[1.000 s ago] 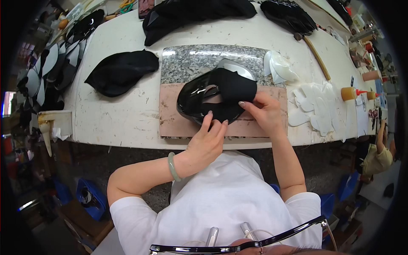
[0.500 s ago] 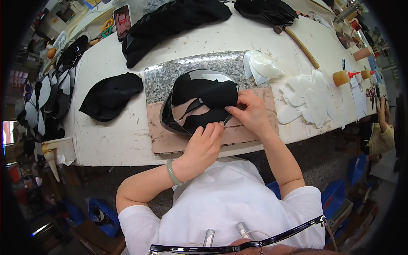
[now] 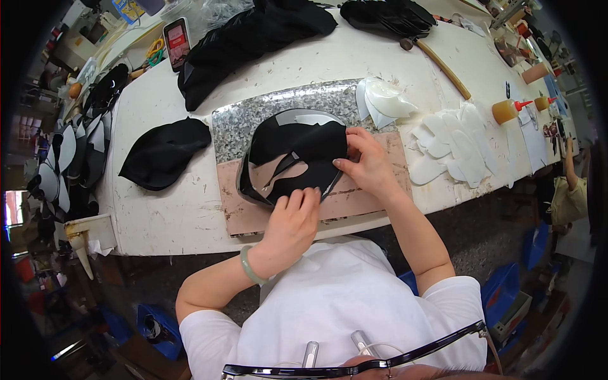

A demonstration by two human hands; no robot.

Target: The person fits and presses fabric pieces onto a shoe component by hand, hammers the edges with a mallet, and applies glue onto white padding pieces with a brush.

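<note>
A black shoe upper with a glossy rim and a cut-out in its middle lies on a pinkish board and a speckled stone slab. My right hand pinches the upper's right edge, thumb on top and the fingers at the far side. At the near edge, the bent fingers of my left hand press together on the material; their tips are partly hidden. A thin pale line runs along the edge between the two hands.
Another black piece lies to the left. White stiffener pieces spread on the right, near glue bottles with red tips. A hammer, black bundles and a phone are farther back. A brush in a holder hangs at the left table edge.
My left hand has slid left and slightly nearer along the upper's edge. My right hand keeps its pinch, and the whole view has shifted a little.
</note>
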